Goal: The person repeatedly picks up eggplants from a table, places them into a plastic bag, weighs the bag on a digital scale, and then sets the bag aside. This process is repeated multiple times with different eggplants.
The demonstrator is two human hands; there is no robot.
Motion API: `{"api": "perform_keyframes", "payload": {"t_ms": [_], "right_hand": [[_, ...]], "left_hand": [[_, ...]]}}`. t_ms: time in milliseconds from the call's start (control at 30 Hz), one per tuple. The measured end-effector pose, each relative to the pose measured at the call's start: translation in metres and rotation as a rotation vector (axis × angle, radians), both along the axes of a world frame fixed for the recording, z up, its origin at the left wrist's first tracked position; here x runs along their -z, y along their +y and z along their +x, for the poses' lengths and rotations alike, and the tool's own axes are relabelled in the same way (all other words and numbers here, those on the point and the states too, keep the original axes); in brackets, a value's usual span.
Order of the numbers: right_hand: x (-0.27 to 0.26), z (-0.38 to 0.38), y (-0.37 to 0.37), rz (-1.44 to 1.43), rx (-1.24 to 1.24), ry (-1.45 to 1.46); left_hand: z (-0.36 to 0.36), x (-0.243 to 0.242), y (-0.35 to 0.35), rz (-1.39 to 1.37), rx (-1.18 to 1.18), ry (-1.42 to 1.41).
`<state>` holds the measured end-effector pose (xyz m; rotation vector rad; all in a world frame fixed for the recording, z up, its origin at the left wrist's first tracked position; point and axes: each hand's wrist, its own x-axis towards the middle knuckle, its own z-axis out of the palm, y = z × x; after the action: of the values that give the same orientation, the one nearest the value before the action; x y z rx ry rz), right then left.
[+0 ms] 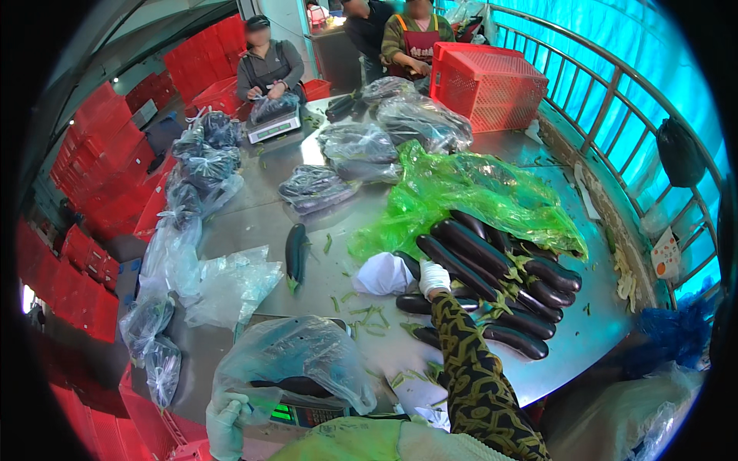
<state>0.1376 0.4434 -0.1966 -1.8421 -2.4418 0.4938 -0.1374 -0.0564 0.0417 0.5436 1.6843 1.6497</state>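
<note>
My left hand, in a whitish glove, pinches the edge of a clear plastic bag at the lower left. Inside the bag a dark eggplant shows, on a digital scale with a lit green display. My right hand, in a white knitted glove, reaches to the left side of a pile of eggplants; its fingertips touch or nearly touch one, and its grip is hidden. Beside it lies a white cloth-like bundle. A single eggplant lies apart on the metal table.
Green plastic sheeting lies behind the pile. Empty clear bags and filled bags line the left edge. A person handles a bag on another scale. A red crate stands near two other people. Metal railing runs along the right.
</note>
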Motion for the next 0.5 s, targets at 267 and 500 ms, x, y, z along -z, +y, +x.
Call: {"api": "perform_keyframes", "payload": {"t_ms": [267,500], "right_hand": [[-0.118,0.080,-0.043,-0.908,-0.128,1.684],[-0.169,0.108,-0.148,-1.121,-0.096,2.096]], "left_hand": [[-0.012,-0.007,-0.007,0.069,0.086,-0.053],[-0.009,-0.008,-0.009,0.157,0.290,-0.116]]}}
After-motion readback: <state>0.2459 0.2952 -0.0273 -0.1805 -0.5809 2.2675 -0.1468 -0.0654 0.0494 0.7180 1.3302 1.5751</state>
